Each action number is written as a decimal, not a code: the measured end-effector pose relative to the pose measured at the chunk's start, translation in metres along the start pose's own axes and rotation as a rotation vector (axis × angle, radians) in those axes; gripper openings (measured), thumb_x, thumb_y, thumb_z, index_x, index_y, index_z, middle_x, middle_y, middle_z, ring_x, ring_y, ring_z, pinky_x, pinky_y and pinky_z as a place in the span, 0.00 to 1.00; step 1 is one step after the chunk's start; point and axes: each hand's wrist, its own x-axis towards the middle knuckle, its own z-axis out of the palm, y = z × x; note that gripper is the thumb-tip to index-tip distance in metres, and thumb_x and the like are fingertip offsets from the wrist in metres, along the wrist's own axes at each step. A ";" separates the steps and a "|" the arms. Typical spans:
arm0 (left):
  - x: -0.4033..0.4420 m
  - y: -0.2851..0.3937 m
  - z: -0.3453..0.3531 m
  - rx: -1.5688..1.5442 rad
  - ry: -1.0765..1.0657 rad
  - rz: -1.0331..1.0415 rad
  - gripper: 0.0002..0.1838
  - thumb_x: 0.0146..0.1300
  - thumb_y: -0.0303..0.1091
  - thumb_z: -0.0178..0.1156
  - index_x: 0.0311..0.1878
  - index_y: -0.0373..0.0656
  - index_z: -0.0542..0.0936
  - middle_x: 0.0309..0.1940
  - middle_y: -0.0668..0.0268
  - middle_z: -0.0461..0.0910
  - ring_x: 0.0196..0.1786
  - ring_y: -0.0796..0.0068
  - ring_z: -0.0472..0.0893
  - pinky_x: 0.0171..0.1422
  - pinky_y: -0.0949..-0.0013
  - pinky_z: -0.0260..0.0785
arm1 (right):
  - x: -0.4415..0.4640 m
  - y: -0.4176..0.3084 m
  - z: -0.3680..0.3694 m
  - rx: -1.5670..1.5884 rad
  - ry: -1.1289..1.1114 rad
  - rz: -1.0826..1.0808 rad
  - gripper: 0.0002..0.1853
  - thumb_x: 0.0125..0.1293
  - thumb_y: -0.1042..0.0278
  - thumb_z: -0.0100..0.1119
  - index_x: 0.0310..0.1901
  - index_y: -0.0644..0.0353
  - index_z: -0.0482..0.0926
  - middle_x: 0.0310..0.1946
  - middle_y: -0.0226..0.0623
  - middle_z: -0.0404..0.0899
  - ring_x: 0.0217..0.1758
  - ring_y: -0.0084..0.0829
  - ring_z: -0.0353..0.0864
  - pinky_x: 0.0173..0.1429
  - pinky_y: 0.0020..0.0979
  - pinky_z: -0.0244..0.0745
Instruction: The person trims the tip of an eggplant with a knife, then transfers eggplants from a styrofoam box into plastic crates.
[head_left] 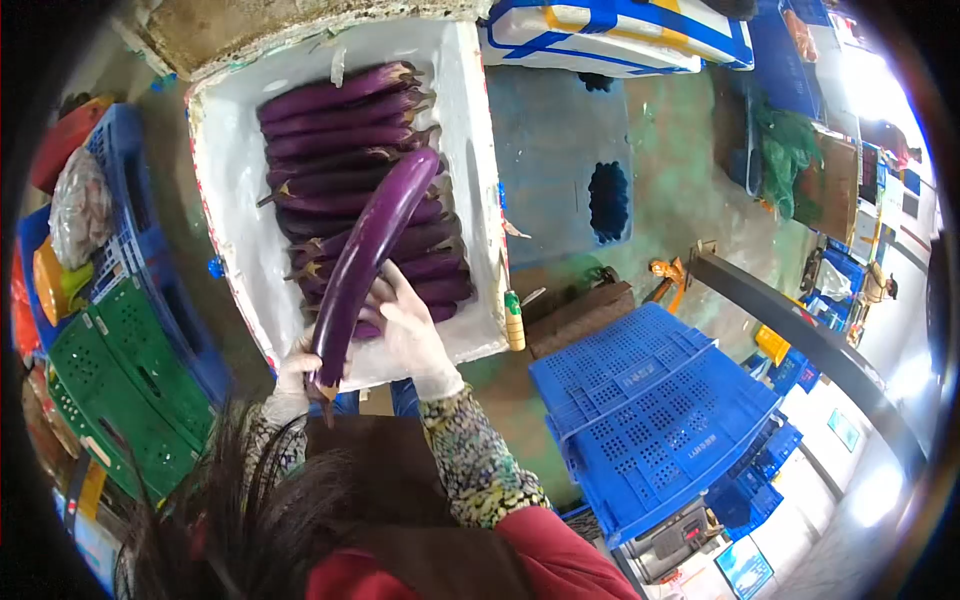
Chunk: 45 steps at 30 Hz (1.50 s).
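A long purple eggplant (pixel 372 235) is held up at a slant over a white foam box (pixel 235 215). My left hand (pixel 297 372), in a white glove, is closed round its stem end. Gloved as well, my right hand (pixel 412 325) grips the eggplant near its middle from the right side, with its fingers partly behind it. Under them, inside the box, several more eggplants (pixel 335 125) lie in a row, stacked side by side. The held eggplant and my hands hide part of the lower rows.
Blue crates (pixel 650 400) are stacked at the right, and green crates (pixel 135 375) stand at the left. A small tool with a yellowish handle (pixel 514 322) sits at the box's right edge. Blue-and-white boxes (pixel 610 35) are behind, and a metal beam (pixel 790 320) crosses at right.
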 end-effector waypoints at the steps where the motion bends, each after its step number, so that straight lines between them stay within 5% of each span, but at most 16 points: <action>1: -0.011 -0.003 0.007 -0.039 -0.007 -0.025 0.37 0.43 0.37 0.66 0.60 0.33 0.71 0.39 0.51 0.81 0.36 0.59 0.84 0.40 0.61 0.80 | 0.008 0.000 0.001 -0.061 0.014 0.023 0.38 0.62 0.69 0.64 0.70 0.66 0.57 0.56 0.41 0.74 0.58 0.34 0.76 0.63 0.35 0.72; 5: -0.031 0.011 0.030 0.062 0.046 -0.009 0.45 0.48 0.43 0.70 0.67 0.33 0.64 0.52 0.52 0.78 0.52 0.60 0.81 0.58 0.60 0.74 | 0.003 0.023 0.034 -0.174 0.237 0.135 0.31 0.59 0.80 0.60 0.64 0.62 0.64 0.46 0.35 0.77 0.47 0.30 0.79 0.54 0.31 0.78; 8: -0.026 0.017 0.026 0.243 0.249 0.239 0.45 0.54 0.41 0.70 0.71 0.32 0.60 0.58 0.56 0.75 0.58 0.65 0.77 0.65 0.64 0.68 | -0.010 0.063 0.034 -1.028 0.213 0.050 0.41 0.57 0.72 0.64 0.71 0.65 0.55 0.55 0.46 0.78 0.56 0.35 0.79 0.61 0.31 0.72; 9: -0.032 0.018 0.029 0.374 0.352 0.180 0.36 0.55 0.36 0.68 0.66 0.33 0.67 0.51 0.57 0.79 0.50 0.67 0.81 0.56 0.66 0.73 | -0.015 0.078 0.034 -1.175 0.192 -0.020 0.36 0.59 0.74 0.65 0.69 0.67 0.61 0.53 0.41 0.79 0.54 0.25 0.79 0.61 0.28 0.73; 12: -0.046 0.022 0.014 0.172 0.341 0.200 0.29 0.57 0.38 0.65 0.60 0.36 0.71 0.37 0.61 0.80 0.29 0.70 0.81 0.33 0.69 0.74 | -0.002 0.087 0.022 -0.692 0.191 0.374 0.21 0.65 0.72 0.62 0.59 0.68 0.75 0.51 0.36 0.81 0.52 0.23 0.79 0.58 0.25 0.74; 13: -0.051 0.026 0.011 0.066 0.268 0.208 0.31 0.57 0.40 0.65 0.62 0.36 0.69 0.35 0.62 0.78 0.29 0.70 0.80 0.32 0.70 0.74 | 0.000 0.076 0.011 -0.805 0.132 0.135 0.17 0.66 0.75 0.60 0.56 0.66 0.78 0.48 0.33 0.81 0.50 0.23 0.79 0.58 0.24 0.74; 14: -0.055 0.030 0.012 -0.013 0.253 0.218 0.33 0.58 0.41 0.65 0.63 0.37 0.67 0.33 0.62 0.77 0.30 0.70 0.79 0.33 0.70 0.74 | 0.009 0.064 0.012 -0.614 0.312 0.337 0.16 0.65 0.69 0.60 0.54 0.65 0.80 0.48 0.40 0.82 0.47 0.30 0.82 0.54 0.29 0.78; 16: -0.065 0.026 0.001 -0.104 0.318 0.238 0.36 0.55 0.44 0.66 0.65 0.38 0.66 0.35 0.61 0.76 0.32 0.69 0.79 0.35 0.68 0.75 | 0.028 0.061 -0.040 -1.092 0.252 -0.041 0.16 0.63 0.71 0.60 0.52 0.67 0.80 0.48 0.40 0.83 0.47 0.31 0.83 0.56 0.29 0.77; 19: -0.074 0.031 -0.019 -0.111 0.368 0.270 0.39 0.52 0.46 0.67 0.65 0.39 0.65 0.37 0.61 0.75 0.35 0.68 0.79 0.38 0.67 0.75 | 0.060 0.051 -0.098 -1.428 0.380 -0.044 0.17 0.59 0.70 0.61 0.51 0.62 0.80 0.44 0.42 0.84 0.46 0.37 0.84 0.54 0.32 0.78; 24: -0.067 0.031 -0.043 -0.048 0.373 0.333 0.37 0.47 0.42 0.68 0.60 0.36 0.69 0.41 0.61 0.77 0.46 0.63 0.80 0.54 0.62 0.74 | 0.133 0.084 -0.081 -1.988 -0.027 -0.217 0.18 0.55 0.69 0.61 0.49 0.62 0.80 0.44 0.47 0.82 0.51 0.47 0.79 0.58 0.43 0.75; 26: -0.060 0.027 -0.053 -0.056 0.327 0.345 0.33 0.45 0.38 0.68 0.56 0.34 0.73 0.46 0.59 0.78 0.51 0.60 0.80 0.60 0.60 0.73 | 0.164 0.106 -0.060 -2.021 -0.386 0.010 0.12 0.52 0.69 0.60 0.40 0.62 0.79 0.42 0.44 0.82 0.51 0.48 0.78 0.55 0.45 0.73; 30: -0.049 0.018 -0.077 -0.021 0.321 0.345 0.33 0.46 0.34 0.67 0.57 0.33 0.74 0.52 0.54 0.78 0.53 0.56 0.81 0.63 0.55 0.72 | 0.177 0.171 -0.069 -2.733 -0.419 0.066 0.24 0.50 0.61 0.68 0.51 0.56 0.78 0.50 0.37 0.76 0.56 0.40 0.72 0.59 0.45 0.66; 35: -0.043 0.012 -0.091 -0.091 0.344 0.357 0.35 0.46 0.36 0.69 0.60 0.34 0.73 0.55 0.49 0.78 0.60 0.48 0.78 0.65 0.51 0.71 | 0.171 0.181 -0.062 -2.846 -0.669 0.264 0.16 0.59 0.63 0.60 0.49 0.56 0.80 0.48 0.38 0.76 0.53 0.39 0.73 0.52 0.45 0.67; 38: -0.040 0.010 -0.097 0.004 0.389 0.320 0.37 0.45 0.45 0.68 0.60 0.37 0.73 0.55 0.53 0.78 0.62 0.50 0.76 0.65 0.52 0.70 | 0.157 0.187 -0.073 -2.849 -0.505 0.090 0.18 0.66 0.65 0.51 0.56 0.60 0.77 0.51 0.43 0.76 0.57 0.46 0.73 0.64 0.57 0.61; 40: -0.039 0.010 -0.095 -0.005 0.391 0.328 0.36 0.46 0.42 0.67 0.59 0.37 0.73 0.55 0.53 0.78 0.62 0.51 0.76 0.65 0.53 0.70 | 0.150 0.184 -0.082 -2.755 -0.438 -0.141 0.20 0.65 0.67 0.51 0.57 0.62 0.73 0.52 0.44 0.75 0.58 0.47 0.72 0.66 0.60 0.58; 45: -0.039 0.015 -0.089 -0.027 0.389 0.325 0.31 0.47 0.34 0.65 0.58 0.37 0.74 0.54 0.52 0.79 0.62 0.51 0.77 0.66 0.52 0.70 | 0.147 0.159 -0.057 -2.634 -0.578 0.132 0.25 0.57 0.63 0.60 0.56 0.62 0.71 0.51 0.45 0.73 0.59 0.46 0.71 0.67 0.62 0.55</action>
